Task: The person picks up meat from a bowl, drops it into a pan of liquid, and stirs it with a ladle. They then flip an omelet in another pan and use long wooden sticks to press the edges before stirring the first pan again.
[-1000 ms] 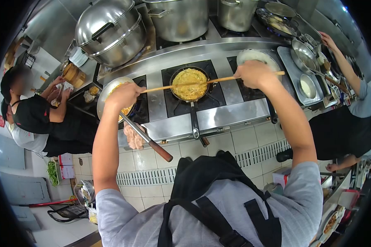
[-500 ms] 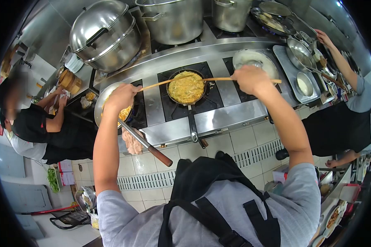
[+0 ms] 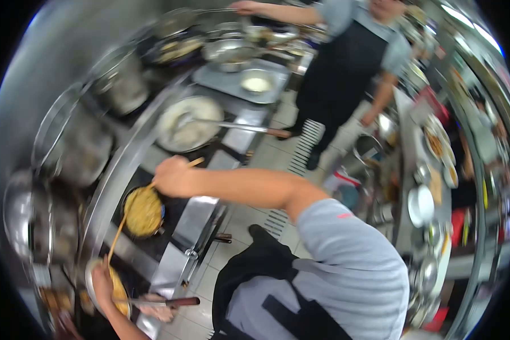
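My right hand [image 3: 175, 177] is closed around a wooden chopstick [image 3: 196, 162], just beyond a small frying pan. A flat yellow omelette [image 3: 143, 211] fills that pan on the burner. Below it, my left hand [image 3: 102, 281] grips another chopstick [image 3: 117, 237], whose tip reaches the omelette's edge. Beneath the left hand is a wok holding yellow food [image 3: 120, 292]. A metal utensil with a brown handle [image 3: 184, 301] lies across this wok. A pale crumpled cloth-like thing [image 3: 156, 309] sits beside it. Motion blurs the view.
A pan of whitish food [image 3: 188, 136] holds a long-handled ladle [image 3: 238, 126]. Behind it stands a tray [image 3: 272, 76] with bowls. Large steel pots [image 3: 73, 139] line the back. A co-worker in a black apron [image 3: 343, 62] stands at the far end; a counter with dishes [image 3: 422, 205] is right.
The view has swung to the right and tilted, bringing the co-worker and the dish counter further in. Both hands keep hold of their chopsticks. The ladle's long handle now shows across the whitish pan.
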The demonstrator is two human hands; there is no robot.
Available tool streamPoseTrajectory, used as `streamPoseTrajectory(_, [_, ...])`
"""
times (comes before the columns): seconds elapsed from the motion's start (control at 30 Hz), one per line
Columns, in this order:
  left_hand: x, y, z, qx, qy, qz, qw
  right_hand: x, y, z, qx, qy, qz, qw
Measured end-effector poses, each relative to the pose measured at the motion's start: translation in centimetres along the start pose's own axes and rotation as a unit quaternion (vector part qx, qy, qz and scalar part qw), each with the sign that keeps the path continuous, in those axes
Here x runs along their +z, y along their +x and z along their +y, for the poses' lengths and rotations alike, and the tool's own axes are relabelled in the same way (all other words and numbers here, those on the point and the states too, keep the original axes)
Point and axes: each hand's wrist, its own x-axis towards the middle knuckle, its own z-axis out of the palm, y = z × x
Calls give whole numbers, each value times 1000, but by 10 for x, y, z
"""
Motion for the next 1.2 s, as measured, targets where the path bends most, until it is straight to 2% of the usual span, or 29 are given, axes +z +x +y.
streamPoseTrajectory(0.07, [19,12,-18,39,54,-86,994,19,0,-1,43,-13,-28,999])
streamPoseTrajectory(0.17, [51,12,-54,34,1,-89,995,33,-12,-4,101,-4,-38,994])
streamPoseTrajectory(0.37, [36,20,-36,30,-30,-105,994,20,-15,-25,139,30,-44,989])
streamPoseTrajectory(0.43, [29,27,-16,27,-38,-103,994,17,-21,-37,118,11,10,993])
streamPoseTrajectory(0.63, [18,37,17,28,-51,-101,993,43,-10,-52,133,26,-1,991])
streamPoseTrajectory(0.67, [17,37,19,29,-52,-100,993,42,-13,-52,147,46,-34,988])
streamPoseTrajectory(0.7, [15,37,19,29,-51,-100,993,41,-12,-54,156,68,-65,983])
streamPoseTrajectory(0.9, [8,30,15,25,-54,-98,993,43,-6,-52,183,43,-44,981])
streamPoseTrajectory(1.13, [4,10,-5,12,-51,-101,994,7,-4,-54,141,2,-54,989])
streamPoseTrajectory(1.2, [5,0,-16,1,-53,-103,993,15,3,-52,141,14,21,990])
